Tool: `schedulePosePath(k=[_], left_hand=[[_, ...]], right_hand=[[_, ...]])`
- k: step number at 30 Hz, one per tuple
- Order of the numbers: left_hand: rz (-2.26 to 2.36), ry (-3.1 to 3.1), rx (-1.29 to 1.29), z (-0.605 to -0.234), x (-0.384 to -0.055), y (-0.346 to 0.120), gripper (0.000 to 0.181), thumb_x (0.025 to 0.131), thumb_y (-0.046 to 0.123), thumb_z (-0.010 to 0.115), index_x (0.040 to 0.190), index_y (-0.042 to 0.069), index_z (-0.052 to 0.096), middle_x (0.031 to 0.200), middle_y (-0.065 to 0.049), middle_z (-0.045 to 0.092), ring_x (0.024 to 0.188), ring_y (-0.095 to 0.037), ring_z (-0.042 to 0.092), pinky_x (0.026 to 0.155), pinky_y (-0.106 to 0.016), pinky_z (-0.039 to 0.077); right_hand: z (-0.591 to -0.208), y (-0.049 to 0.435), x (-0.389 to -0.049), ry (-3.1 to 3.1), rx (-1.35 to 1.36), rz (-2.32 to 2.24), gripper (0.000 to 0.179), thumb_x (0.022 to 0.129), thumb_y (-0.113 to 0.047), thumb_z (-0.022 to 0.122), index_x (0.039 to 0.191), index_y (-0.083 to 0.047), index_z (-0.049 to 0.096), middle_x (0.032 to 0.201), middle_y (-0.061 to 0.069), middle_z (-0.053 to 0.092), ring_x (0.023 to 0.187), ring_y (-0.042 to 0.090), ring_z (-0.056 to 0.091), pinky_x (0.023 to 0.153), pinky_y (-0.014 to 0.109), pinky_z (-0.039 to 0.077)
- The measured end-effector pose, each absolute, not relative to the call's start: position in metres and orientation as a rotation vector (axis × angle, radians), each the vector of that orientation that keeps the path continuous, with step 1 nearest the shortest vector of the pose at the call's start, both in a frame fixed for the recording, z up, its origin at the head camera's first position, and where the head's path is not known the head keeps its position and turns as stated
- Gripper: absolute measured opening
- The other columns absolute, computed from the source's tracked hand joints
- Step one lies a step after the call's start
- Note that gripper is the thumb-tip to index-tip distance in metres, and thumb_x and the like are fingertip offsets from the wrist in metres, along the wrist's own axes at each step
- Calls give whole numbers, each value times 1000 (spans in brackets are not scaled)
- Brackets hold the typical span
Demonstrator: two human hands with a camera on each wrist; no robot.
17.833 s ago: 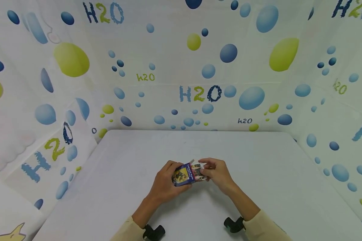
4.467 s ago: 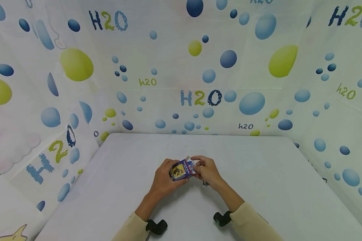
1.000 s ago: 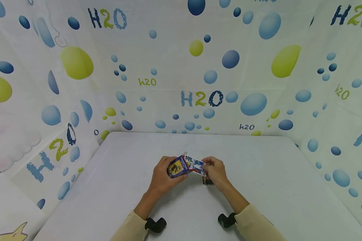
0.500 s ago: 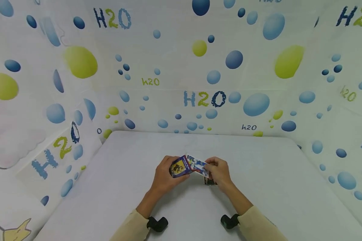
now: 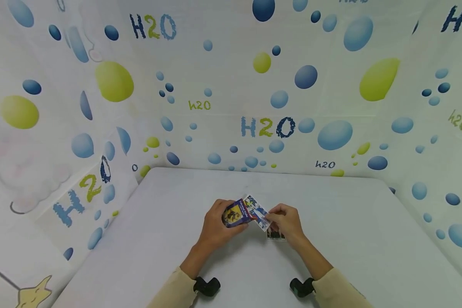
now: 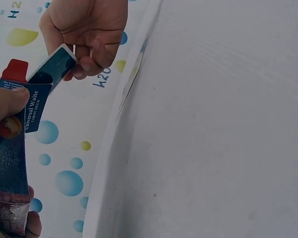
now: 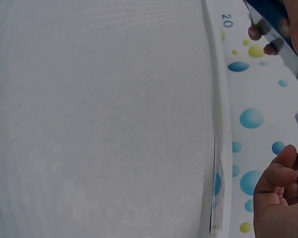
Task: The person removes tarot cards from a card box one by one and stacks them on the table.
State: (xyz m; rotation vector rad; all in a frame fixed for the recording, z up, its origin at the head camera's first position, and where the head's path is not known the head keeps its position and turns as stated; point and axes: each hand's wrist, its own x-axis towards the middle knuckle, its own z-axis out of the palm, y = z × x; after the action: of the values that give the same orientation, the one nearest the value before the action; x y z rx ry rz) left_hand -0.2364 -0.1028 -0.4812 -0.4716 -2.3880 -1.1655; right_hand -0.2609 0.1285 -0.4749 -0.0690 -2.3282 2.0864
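My left hand (image 5: 214,224) grips a blue tarot deck box (image 5: 235,214) with a yellow picture on its front. Its lettering, "Universal Waite Tarot Deck", reads in the left wrist view, where a red flap (image 6: 15,70) stands up at the open end. Between the thumb and fingers of my right hand (image 5: 290,222) is the outer end of a tarot card (image 5: 257,211), mostly blue and white, which slants from the box mouth. Whether its inner end is still inside cannot be told. Another card (image 5: 276,235) lies on the table below my right hand, which partly covers it.
Both hands work above a white table (image 5: 169,205). Behind and beside it hangs a white curtain (image 5: 223,77) printed with bubbles and "H2O" lettering. A black wrist camera (image 5: 207,286) is on the left cuff, another camera (image 5: 302,287) on the right.
Since the earliest frame, a card has come to lie on the table. Over the last second my right hand has drawn the pinched card rightward and tilted it more steeply down; the head view has shifted slightly.
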Motion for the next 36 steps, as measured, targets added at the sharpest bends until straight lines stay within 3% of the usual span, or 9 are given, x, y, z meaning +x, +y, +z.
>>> schedulePosePath(k=[7,11,16,22,36], left_hand=[[-1174,-2379,-488,-483,-238,-105,70,71,36,93,131,14,62,121,0,59,104,-12,57,89,-34,55],[-1169,-2371,-498,-484,-239,-105,70,71,36,94,130,16,62,120,1,59,104,-11,56,88,-33,55],[-1167,-2367,-500,-485,-239,-105,69,71,36,94,130,17,63,119,2,59,103,-11,56,88,-33,55],[-1167,-2395,-503,-484,-238,-104,69,70,36,93,129,16,63,119,2,59,104,-11,57,90,-35,54],[-1186,-2411,-516,-483,-237,-104,69,70,35,94,129,16,63,119,2,59,105,-10,56,91,-35,54]], right_hand=[[-474,132,-259,-2313,96,2201,26,84,5,71,109,3,67,82,11,63,65,19,59,52,24,49],[-472,134,-258,-2320,221,2208,35,84,8,67,117,0,65,93,14,64,68,21,63,51,25,51],[-471,135,-258,-2363,314,2158,31,84,8,64,114,-2,69,101,16,59,77,24,68,55,28,56],[-469,136,-258,-2409,312,2084,21,89,4,61,107,0,72,108,16,62,85,24,68,64,31,59],[-465,144,-259,-2444,413,2052,22,86,8,64,107,6,73,93,17,67,83,21,65,69,25,56]])
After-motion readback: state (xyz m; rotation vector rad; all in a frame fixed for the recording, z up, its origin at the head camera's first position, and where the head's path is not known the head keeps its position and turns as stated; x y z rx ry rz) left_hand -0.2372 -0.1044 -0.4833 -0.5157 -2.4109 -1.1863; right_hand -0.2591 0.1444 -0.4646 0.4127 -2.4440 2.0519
